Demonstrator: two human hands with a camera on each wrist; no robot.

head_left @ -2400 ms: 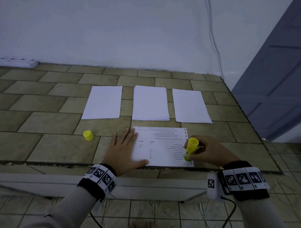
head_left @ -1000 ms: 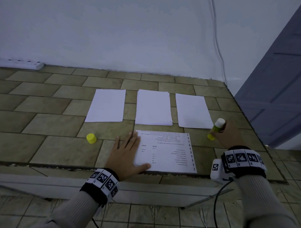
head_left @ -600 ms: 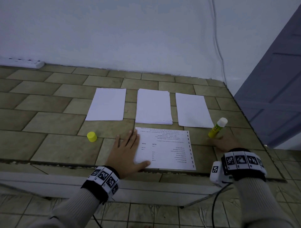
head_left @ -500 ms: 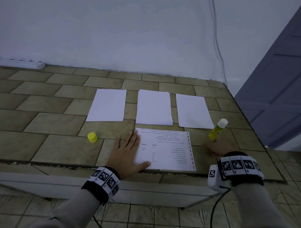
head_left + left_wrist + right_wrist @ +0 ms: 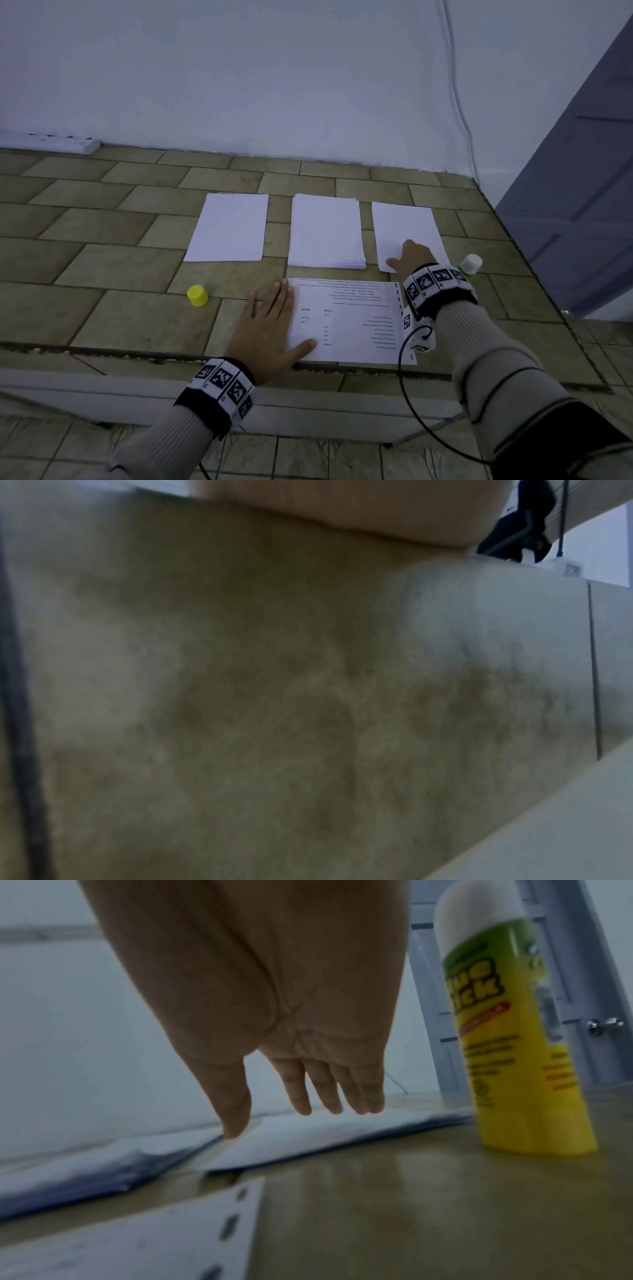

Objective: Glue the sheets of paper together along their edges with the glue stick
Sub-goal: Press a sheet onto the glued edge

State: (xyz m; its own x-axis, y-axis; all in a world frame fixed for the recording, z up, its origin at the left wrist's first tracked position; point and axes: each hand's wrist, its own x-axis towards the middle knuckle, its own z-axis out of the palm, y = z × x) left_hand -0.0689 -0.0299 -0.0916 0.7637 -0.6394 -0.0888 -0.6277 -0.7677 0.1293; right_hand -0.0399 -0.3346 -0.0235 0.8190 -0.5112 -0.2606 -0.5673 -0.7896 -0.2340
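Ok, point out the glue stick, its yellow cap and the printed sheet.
glue stick [image 5: 514, 1042], right wrist view, on its yellow label.
yellow cap [image 5: 197, 295], head view, on its side wall.
printed sheet [image 5: 349, 322], head view, on its printed middle.

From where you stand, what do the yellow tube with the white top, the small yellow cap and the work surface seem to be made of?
The yellow tube with the white top looks like smooth, slightly glossy plastic with a printed label. The small yellow cap seems to be matching moulded plastic, matte in this dim light. The work surface appears to be glazed ceramic or stone tile: mottled olive-brown slabs with grout lines and a faint sheen.
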